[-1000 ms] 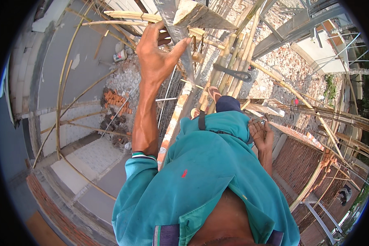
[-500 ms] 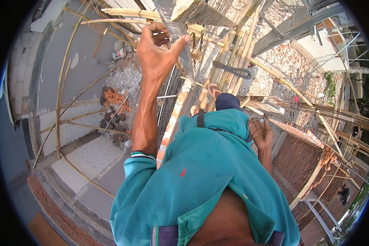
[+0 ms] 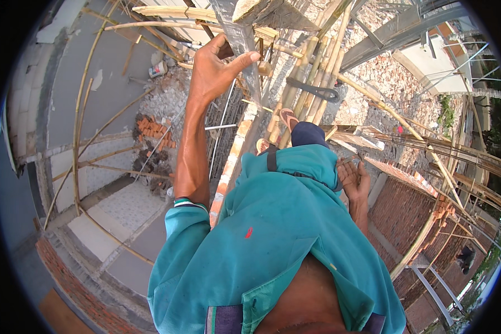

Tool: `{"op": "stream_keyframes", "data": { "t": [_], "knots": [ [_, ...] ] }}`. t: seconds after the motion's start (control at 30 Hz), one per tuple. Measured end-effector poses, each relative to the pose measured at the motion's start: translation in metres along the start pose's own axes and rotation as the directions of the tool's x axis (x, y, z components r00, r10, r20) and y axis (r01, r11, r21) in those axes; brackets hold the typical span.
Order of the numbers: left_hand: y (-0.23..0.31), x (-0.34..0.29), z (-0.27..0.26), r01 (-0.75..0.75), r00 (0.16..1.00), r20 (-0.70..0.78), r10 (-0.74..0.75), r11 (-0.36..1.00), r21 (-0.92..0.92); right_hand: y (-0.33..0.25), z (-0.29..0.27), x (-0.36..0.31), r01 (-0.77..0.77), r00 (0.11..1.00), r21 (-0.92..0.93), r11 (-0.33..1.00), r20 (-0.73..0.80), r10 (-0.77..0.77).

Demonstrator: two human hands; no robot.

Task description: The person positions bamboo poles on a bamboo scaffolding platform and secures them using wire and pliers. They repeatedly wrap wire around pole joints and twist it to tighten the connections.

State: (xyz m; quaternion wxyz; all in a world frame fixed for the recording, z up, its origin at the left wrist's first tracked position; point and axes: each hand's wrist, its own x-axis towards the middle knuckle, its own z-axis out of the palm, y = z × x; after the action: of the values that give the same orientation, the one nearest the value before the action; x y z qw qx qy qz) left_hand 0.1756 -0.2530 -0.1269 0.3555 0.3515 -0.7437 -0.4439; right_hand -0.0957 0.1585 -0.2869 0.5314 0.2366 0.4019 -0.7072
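My left hand is raised at a grey upright post. Its thumb lies against the post's face, while the fingers bend behind the edge and are partly hidden. Right above, a rough board with a dusty grey top juts out beside the post. My right hand hangs by my hip with the palm turned up, its fingers loosely bent and holding nothing that I can see. Under my sandalled feet run several bamboo poles, and a dark strap lies looped across them.
A brick wall edge runs close along my left side. Far below are rubble, a pile of orange bricks and a white bucket. Bamboo scaffolding stands at left; a slanting pole and brick walls lie at right.
My left hand has closed in on the grey post, its fingers now behind the edge and its thumb on the face. The right hand stays by my hip.
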Motion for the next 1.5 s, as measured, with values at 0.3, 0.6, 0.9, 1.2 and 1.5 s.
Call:
{"op": "stream_keyframes", "data": {
  "t": [0.3, 0.6, 0.9, 1.2, 1.5],
  "knots": [
    [-0.006, 0.005, -0.005, -0.079, 0.997, 0.026, 0.079, 0.997, 0.023, -0.001, -0.012, 0.004, -0.011, 1.000, 0.029, 1.000, 0.001, 0.011],
    [-0.016, 0.014, -0.018, -0.082, 0.984, 0.170, 0.054, 0.984, 0.158, -0.019, -0.019, 0.002, -0.048, 0.999, 0.026, 0.998, -0.016, 0.048],
    [-0.021, 0.028, -0.022, -0.259, 0.929, 0.259, 0.264, 0.964, -0.055, -0.061, -0.025, -0.025, 0.094, 0.984, -0.630, 0.771, -0.058, -0.167],
    [-0.018, 0.029, -0.022, -0.335, 0.923, 0.202, 0.326, 0.942, 0.008, -0.090, 0.001, -0.009, -0.078, 0.968, -0.253, 0.964, -0.249, 0.013],
    [-0.013, 0.026, -0.026, -0.333, 0.921, 0.218, 0.324, 0.943, 0.003, -0.106, -0.009, -0.001, -0.223, 0.970, -0.321, 0.921, 0.017, 0.241]
  ]
}}
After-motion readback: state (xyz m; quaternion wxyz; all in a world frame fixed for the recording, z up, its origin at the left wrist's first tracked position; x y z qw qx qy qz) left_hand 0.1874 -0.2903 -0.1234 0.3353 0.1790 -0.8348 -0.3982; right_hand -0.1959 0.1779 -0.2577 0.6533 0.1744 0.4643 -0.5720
